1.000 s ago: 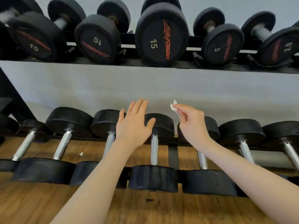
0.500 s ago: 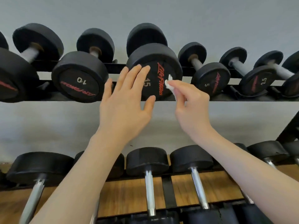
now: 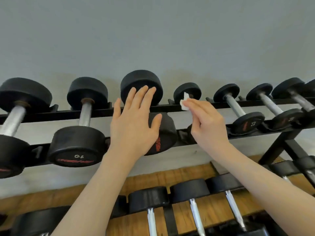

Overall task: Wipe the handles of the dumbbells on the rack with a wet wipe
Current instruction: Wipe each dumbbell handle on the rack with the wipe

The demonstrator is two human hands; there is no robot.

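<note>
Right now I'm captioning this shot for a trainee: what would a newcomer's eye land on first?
Two bare forearms reach up from the bottom edge to the upper rack tier. The left hand is spread flat in front of the big centre dumbbell, and the right hand pinches a white wet wipe just right of it. Steel-handled black dumbbells line both tiers, including the 10 dumbbell at left.

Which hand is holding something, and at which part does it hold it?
The right hand pinches a white wet wipe by its lower part between its fingertips. The left hand is open and holds nothing.
</note>
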